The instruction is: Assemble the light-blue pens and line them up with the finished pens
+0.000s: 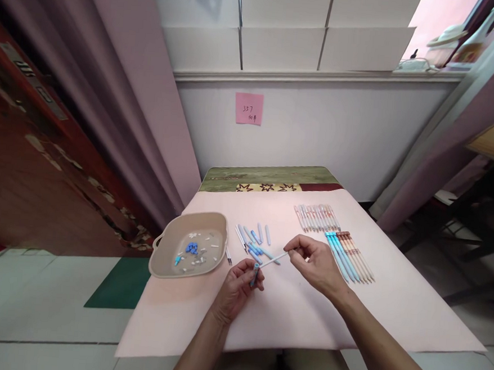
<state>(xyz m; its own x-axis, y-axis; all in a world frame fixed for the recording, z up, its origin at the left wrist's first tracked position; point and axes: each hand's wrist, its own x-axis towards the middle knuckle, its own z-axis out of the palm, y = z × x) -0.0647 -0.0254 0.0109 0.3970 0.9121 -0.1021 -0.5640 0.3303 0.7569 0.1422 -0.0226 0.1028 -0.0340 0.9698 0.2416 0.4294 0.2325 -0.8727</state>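
My left hand [240,283] is closed around a short blue pen barrel [255,274], held over the pink table cover [288,317]. My right hand [315,260] pinches the far end of a thin white pen refill [273,260], whose other end points toward the barrel. Just behind my hands lies a small pile of loose blue and white pen parts [254,239].
A beige tray [164,252] with small blue and white bits stands at the left. Rows of finished pens lie at the right: pinkish ones [316,218] further back, blue and tan ones [349,257] nearer. A pink note [248,108] hangs on the wall.
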